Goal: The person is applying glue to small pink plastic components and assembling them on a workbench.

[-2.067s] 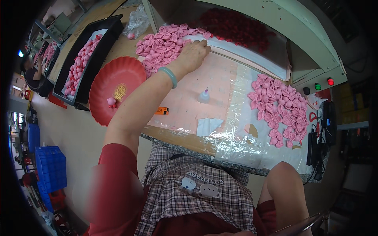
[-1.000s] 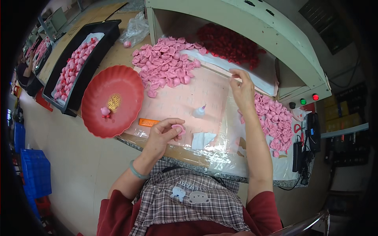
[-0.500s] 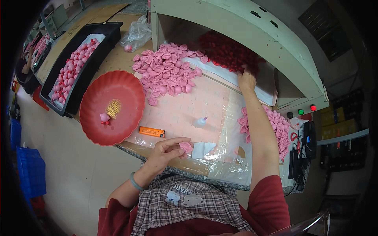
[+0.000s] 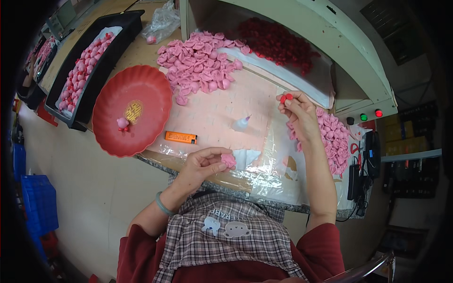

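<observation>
1. The left hand (image 4: 203, 165), low in the centre of the frame, pinches a small pink piece (image 4: 229, 160) between thumb and fingertips, holding it just above the near edge of the desk (image 4: 155, 52), close to the body where it is easy to see and work on.
2. The right hand (image 4: 299, 115), right of centre, is raised off the desk and pinches a small red piece (image 4: 286, 98) at its fingertips; it looks like a pair of tiny red beads, though the view is too small to be sure.
3. A heap of pink pieces (image 4: 198, 61) lies at upper centre, and a second heap (image 4: 332, 139) sits just beside the right wrist, each within easy reach of one hand.
4. A pile of red pieces (image 4: 278, 42) fills the recess under the pale housing at the top, just beyond the right hand.
5. A small glue bottle (image 4: 241, 123) and an orange lighter (image 4: 180, 137) lie between the hands on the plastic-covered work area.
6. A red dish (image 4: 146, 89) at left holds one pink item with red bits (image 4: 122, 124), set apart from the loose heaps.
7. A black tray (image 4: 111, 45) at upper left holds rows of pink items.
</observation>
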Motion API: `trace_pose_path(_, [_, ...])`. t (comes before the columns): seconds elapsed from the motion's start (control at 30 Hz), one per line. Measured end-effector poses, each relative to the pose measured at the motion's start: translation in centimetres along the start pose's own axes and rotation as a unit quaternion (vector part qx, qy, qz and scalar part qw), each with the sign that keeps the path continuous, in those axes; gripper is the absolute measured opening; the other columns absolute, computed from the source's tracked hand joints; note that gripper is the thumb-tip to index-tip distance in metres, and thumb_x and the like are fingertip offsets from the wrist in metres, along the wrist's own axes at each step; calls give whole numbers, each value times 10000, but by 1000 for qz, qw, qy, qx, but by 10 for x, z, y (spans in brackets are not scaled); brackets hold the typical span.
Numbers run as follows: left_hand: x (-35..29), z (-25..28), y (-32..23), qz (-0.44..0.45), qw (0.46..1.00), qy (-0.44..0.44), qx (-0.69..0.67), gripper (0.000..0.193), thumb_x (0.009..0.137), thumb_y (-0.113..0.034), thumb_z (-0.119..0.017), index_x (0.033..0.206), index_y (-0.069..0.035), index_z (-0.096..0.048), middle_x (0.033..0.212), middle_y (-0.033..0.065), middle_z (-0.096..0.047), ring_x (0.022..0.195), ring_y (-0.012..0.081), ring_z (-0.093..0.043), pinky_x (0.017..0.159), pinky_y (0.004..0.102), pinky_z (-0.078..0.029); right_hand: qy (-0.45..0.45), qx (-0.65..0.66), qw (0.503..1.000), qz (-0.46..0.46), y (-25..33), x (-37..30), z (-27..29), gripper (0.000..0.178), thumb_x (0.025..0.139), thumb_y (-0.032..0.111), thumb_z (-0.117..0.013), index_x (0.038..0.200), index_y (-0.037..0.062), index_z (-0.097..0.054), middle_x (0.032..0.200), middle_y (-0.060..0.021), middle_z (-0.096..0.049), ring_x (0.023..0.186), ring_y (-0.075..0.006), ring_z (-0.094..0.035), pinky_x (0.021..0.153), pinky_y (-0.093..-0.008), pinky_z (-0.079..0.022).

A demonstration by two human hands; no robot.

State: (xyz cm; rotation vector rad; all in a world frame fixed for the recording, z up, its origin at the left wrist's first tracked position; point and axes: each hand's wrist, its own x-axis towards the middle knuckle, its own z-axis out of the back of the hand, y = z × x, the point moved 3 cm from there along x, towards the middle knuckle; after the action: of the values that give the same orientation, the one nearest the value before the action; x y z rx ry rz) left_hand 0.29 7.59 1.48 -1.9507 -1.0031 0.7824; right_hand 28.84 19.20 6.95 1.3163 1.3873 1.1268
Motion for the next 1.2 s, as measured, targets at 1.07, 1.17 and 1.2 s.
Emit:
trace_pose_path(1.07, [-5, -24, 4, 9, 995, 46, -88, 378, 904, -36, -623, 1271, 17, -554, 1157, 128, -639, 1034, 200, -641, 909, 305, -510, 38, -101, 994, -18, -16, -137, -68, 226, 889, -55, -604, 1113, -46, -629, 1012, -109, -640, 869, -141, -637, 779, -258, -519])
trace_pose_path(1.17, [-5, -25, 7, -1, 996, 37, -77, 351, 892, -5, -637, 1236, 15, -568, 1151, 116, -634, 1032, 193, -642, 919, 300, -512, 67, -191, 979, 26, -11, -139, -74, 222, 882, -47, -626, 1103, -54, -623, 985, -104, -655, 879, -136, -644, 798, -252, -524])
trace_pose_path(1.2, [-5, -24, 9, -13, 998, 27, -59, 338, 884, 8, -646, 1214, 13, -575, 1146, 106, -628, 1029, 182, -638, 922, 293, -513, 90, -239, 966, 41, -10, -139, -78, 225, 875, -39, -647, 1097, -56, -619, 978, -99, -661, 878, -130, -645, 811, -250, -525])
